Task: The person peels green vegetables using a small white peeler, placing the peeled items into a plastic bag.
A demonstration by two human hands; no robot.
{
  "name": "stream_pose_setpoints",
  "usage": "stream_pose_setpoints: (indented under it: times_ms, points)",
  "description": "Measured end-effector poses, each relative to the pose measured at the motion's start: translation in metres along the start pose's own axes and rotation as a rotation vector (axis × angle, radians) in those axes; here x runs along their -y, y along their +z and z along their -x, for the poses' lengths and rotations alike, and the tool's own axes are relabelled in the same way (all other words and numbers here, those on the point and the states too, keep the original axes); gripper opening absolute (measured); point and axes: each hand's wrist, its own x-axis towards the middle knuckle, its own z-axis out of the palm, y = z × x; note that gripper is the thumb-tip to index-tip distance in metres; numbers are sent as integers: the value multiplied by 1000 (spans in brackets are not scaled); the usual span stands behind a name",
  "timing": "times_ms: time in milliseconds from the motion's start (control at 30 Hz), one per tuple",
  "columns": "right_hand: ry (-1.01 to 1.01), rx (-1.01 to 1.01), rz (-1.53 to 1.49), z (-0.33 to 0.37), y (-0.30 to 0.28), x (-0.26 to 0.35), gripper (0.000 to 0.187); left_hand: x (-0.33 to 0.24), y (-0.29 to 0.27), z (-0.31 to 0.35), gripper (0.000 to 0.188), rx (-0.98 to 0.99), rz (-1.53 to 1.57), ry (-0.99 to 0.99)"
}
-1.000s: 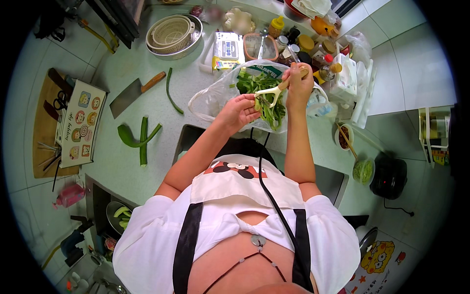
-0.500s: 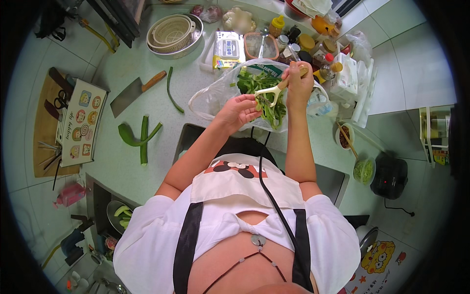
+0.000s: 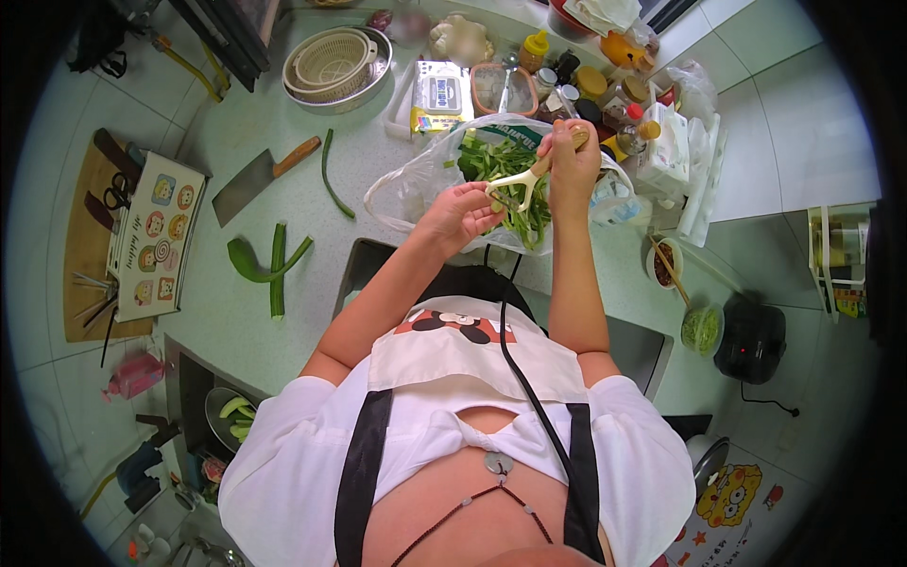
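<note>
My right hand (image 3: 573, 168) grips the wooden handle of a vegetable peeler (image 3: 521, 178) with a cream forked head. Beside that head, my left hand (image 3: 455, 217) has its fingers curled in and its fingertips at the blade; whether they pinch a scrap of peel is too small to tell. Beneath both hands lies an open white plastic bag (image 3: 402, 194) holding green peelings (image 3: 487, 159). To the left on the counter, long green vegetable pieces (image 3: 278, 295) lie crossed. A thin green strip (image 3: 328, 170) rests closer to the bag.
A cleaver (image 3: 246, 189) lies at the left, near a box (image 3: 162, 236) and knives. Basins with a strainer (image 3: 331, 64), wet wipes (image 3: 442, 94) and several seasoning bottles (image 3: 591, 83) line the back. At right are a bowl with chopsticks (image 3: 663, 263) and a green-filled tub (image 3: 701, 331).
The peeler and my right hand have shifted slightly left. My left fingertips have curled in closer around the peeler's head. The things on the counter have stayed put.
</note>
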Motion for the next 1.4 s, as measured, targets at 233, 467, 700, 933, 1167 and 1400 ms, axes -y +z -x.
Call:
stream_pose_setpoints:
  times_ms: [233,467,700,933,1167,1400]
  points:
    - [6,34,4,-4,1,-3,15,-4,-1,1,21,7,-51,-51]
    - [-56,26,6,-13,-6,-7,16,-3,-1,0,20,4,-68,-70]
    - [-35,-68,-53,-16,-10,-17,16,-5,-5,-5,23,-33,-135,-39]
    - [-108,-152,-69,-23,-19,-17,15,-4,-10,-7,23,-42,-200,-61]
    - [-90,-145,34,-21,-26,-15,15,-3,-2,-2,22,-12,-244,79]
    - [-97,-143,205,-16,-30,-14,16,-2,2,3,22,-2,-477,264]
